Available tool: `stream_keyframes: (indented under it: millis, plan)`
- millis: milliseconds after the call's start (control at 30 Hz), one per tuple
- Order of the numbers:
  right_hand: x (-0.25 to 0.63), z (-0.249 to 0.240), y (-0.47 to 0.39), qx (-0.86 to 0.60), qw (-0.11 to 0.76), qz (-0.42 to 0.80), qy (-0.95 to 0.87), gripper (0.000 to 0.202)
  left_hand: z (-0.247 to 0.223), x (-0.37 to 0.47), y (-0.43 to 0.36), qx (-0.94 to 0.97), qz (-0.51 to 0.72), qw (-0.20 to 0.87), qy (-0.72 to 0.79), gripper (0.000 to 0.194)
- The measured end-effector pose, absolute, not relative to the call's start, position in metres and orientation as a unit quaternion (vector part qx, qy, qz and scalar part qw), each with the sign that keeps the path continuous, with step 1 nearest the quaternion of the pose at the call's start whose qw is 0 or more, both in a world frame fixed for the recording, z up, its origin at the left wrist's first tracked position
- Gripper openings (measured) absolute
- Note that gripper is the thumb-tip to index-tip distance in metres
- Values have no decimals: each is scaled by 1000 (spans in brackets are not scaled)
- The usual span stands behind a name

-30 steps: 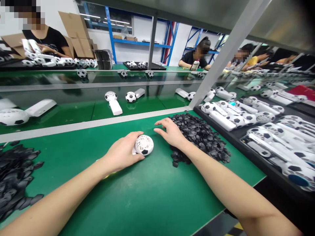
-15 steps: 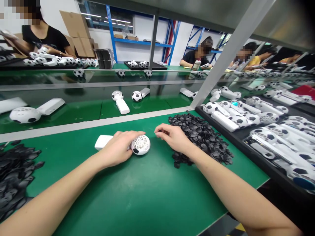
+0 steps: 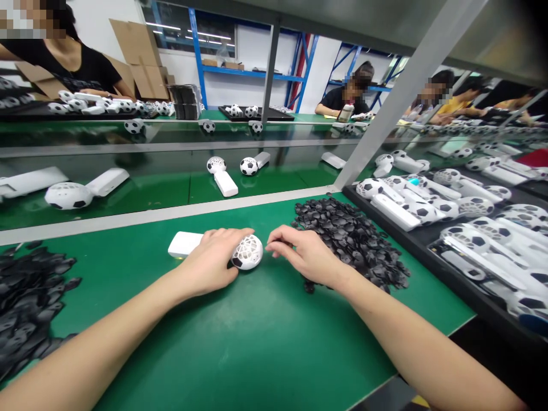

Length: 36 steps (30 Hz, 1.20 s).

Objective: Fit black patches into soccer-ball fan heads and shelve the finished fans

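Note:
A white device with a round football-patterned head (image 3: 248, 253) and a flat white handle lies on the green table (image 3: 257, 342). My left hand (image 3: 214, 260) is wrapped over its neck, between the head and the handle. Just right of the head is my right hand (image 3: 302, 251), its thumb and forefinger pinched together; whatever is between the fingertips is too small to make out. Behind and beside that hand spreads a pile of small black parts (image 3: 351, 240). Another heap of black parts (image 3: 34, 302) is at the left edge.
A black tray (image 3: 411, 251) full of similar white devices stands on the right. Beyond a pale rail (image 3: 141, 216), more devices (image 3: 68, 195) lie on a green conveyor. A slanted grey post (image 3: 398, 108) rises behind the pile. Several people sit across the line.
My right hand has moved slightly closer to the football head. On the conveyor, the devices have shifted to the right in view. The person at the upper left has changed arm position.

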State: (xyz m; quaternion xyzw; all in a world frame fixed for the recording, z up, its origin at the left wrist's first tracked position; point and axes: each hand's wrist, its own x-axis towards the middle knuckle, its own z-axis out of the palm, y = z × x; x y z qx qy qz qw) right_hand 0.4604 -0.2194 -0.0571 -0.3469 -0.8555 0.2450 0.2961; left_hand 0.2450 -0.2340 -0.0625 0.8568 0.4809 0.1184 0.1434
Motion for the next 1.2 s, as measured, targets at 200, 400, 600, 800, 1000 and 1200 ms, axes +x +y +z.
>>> stream_keyframes:
  millis: [200, 400, 600, 800, 1000, 1200]
  plan:
    - [462, -53, -222, -348, 308, 256, -847, 6, -63, 247, -235, 854, 118, 147, 485, 62]
    - [461, -55, -221, -349, 266, 299, -847, 16, -61, 247, -235, 851, 127, 148, 487, 58]
    - [458, -61, -222, -348, 321, 337, -814, 8, -59, 256, -237, 825, 136, 157, 525, 74]
    - [449, -68, -225, -352, 299, 389, -797, 8, -58, 261, -238, 817, 150, 151, 535, 62]
    - [446, -70, -219, -376, 310, 406, -773, 5, -56, 264, -240, 812, 153, 157, 540, 51]
    - [440, -70, -217, -372, 289, 502, -725, 11, -57, 261, -238, 805, 162, 217, 528, 52]
